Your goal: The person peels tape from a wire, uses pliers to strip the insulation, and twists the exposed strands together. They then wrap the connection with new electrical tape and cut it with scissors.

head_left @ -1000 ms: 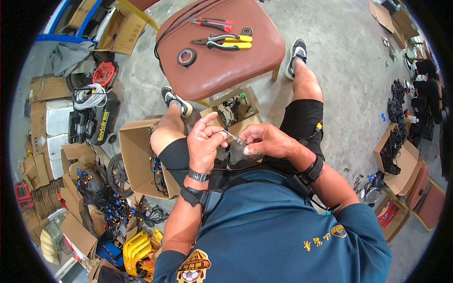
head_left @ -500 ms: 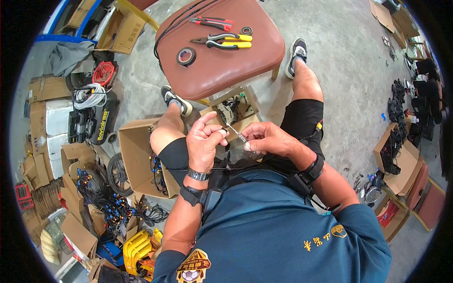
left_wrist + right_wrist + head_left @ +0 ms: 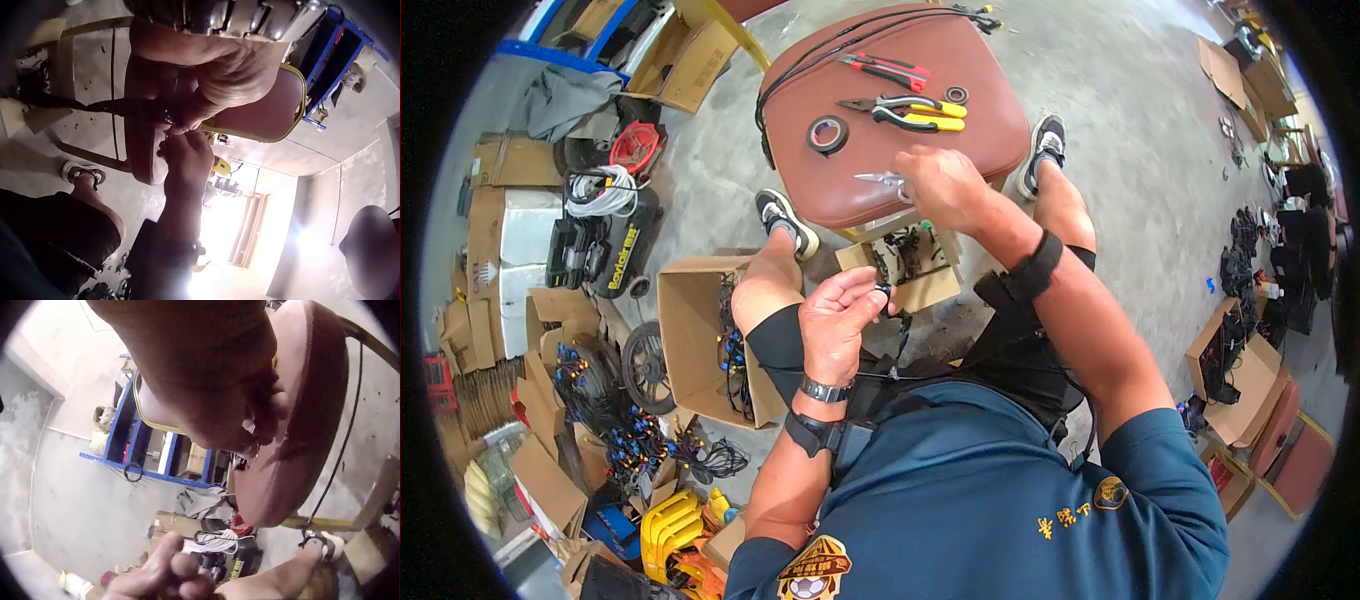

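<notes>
Concrete floor [image 3: 720, 160], grey and stained, bordered at left by cartons, a coil of white cable [image 3: 603, 205], a spoked wheel [image 3: 647, 370], wiring bundles [image 3: 615, 435] and, nearest, yellow parts [image 3: 668, 525].

Item: one chair, its reddish-brown padded seat [image 3: 800, 195] at far centre. Upon it: black cables [image 3: 955, 10] along the far edge; a red-handled cutter [image 3: 900, 72]; pliers [image 3: 935, 124] with yellow grips, unheld; a small black ring [image 3: 956, 87] just beside them; a tape roll [image 3: 812, 135] at left, lying flat and unheld.

Item: one open cardboard box [image 3: 930, 290], on the near side of the seat, holding small dark parts. Item: one larger carton [image 3: 685, 340] at left, with wiring in it.

Item: left hand [image 3: 830, 325], near side of the small box. Thumb and index finger pinched a dark cable [image 3: 94, 106], which ran across the left wrist view.

Item: right hand [image 3: 948, 190], over the near edge of the seat. Bent fingers gripped small scissors [image 3: 880, 178] by the handle end, blades pointing left, well apart from the pinched cable.

State of work: cable in hand, scissors not laid down, tape off the cable's held end. Whether any cut was complete, or how much remained, could not be told.
</notes>
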Action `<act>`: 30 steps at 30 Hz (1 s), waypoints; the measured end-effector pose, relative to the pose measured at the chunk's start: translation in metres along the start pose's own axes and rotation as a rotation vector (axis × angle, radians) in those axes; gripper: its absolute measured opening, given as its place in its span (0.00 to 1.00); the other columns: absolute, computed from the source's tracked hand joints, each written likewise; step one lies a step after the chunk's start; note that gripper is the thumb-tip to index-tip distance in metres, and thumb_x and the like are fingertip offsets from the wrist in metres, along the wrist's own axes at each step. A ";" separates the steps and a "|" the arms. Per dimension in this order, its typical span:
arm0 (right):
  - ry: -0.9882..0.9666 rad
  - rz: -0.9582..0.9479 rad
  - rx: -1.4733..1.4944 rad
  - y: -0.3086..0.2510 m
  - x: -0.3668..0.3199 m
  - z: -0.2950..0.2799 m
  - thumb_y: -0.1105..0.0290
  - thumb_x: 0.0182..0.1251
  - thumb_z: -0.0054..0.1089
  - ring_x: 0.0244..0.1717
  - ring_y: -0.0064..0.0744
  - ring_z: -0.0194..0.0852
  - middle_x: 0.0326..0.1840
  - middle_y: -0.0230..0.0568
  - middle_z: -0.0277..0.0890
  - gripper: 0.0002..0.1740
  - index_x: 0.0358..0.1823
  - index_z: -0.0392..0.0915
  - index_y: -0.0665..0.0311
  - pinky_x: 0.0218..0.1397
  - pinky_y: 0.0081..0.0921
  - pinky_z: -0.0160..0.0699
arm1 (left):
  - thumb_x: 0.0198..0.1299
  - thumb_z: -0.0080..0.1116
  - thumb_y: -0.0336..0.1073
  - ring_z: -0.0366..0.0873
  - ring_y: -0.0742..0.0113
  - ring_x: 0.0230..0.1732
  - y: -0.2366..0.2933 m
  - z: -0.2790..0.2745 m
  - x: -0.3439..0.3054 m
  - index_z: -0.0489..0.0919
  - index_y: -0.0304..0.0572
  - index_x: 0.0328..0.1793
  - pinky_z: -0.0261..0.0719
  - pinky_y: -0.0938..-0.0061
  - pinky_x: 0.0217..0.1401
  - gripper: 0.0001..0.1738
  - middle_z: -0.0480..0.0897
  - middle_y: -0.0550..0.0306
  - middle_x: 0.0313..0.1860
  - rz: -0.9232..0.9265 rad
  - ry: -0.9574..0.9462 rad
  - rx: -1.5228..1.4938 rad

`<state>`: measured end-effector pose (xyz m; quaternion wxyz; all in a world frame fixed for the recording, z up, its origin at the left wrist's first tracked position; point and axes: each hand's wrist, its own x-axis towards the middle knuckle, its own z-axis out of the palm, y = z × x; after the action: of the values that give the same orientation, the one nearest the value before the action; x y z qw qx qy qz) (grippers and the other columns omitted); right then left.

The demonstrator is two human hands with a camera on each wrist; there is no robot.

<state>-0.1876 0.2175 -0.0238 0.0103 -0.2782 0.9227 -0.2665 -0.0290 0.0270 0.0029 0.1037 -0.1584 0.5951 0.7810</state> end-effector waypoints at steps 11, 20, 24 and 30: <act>-0.038 -0.072 -0.115 -0.031 0.019 -0.015 0.75 0.58 0.56 0.46 0.49 0.83 0.49 0.52 0.78 0.11 0.40 0.84 0.66 0.47 0.39 0.83 | 0.61 0.62 0.20 0.85 0.63 0.35 0.012 -0.004 -0.002 0.77 0.33 0.60 0.79 0.75 0.35 0.20 0.87 0.47 0.43 0.058 0.015 -0.008; -0.311 0.243 1.499 -0.079 -0.082 -0.001 0.80 0.63 0.62 0.53 0.25 0.77 0.52 0.39 0.80 0.33 0.70 0.64 0.67 0.58 0.27 0.76 | 0.61 0.62 0.19 0.86 0.66 0.42 0.023 0.007 -0.002 0.76 0.31 0.60 0.83 0.77 0.41 0.20 0.86 0.51 0.45 0.159 0.047 -0.090; -0.184 0.280 1.283 -0.091 -0.091 -0.001 0.77 0.65 0.64 0.41 0.21 0.78 0.39 0.37 0.82 0.23 0.60 0.72 0.73 0.44 0.21 0.77 | 0.60 0.61 0.16 0.84 0.68 0.48 0.028 0.013 -0.006 0.77 0.30 0.60 0.83 0.75 0.53 0.21 0.86 0.50 0.46 0.296 0.057 -0.006; -0.196 0.228 1.272 -0.089 -0.091 -0.024 0.76 0.67 0.63 0.34 0.17 0.76 0.32 0.32 0.81 0.07 0.42 0.81 0.71 0.38 0.20 0.75 | 0.60 0.63 0.18 0.83 0.70 0.48 0.041 0.007 -0.015 0.76 0.30 0.62 0.82 0.77 0.51 0.22 0.85 0.48 0.50 0.396 0.045 0.134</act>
<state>-0.0698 0.2136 0.0294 0.2850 -0.1413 0.6036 -0.7311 -0.0304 0.0230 0.0471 -0.0551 -0.0484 0.6672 0.7412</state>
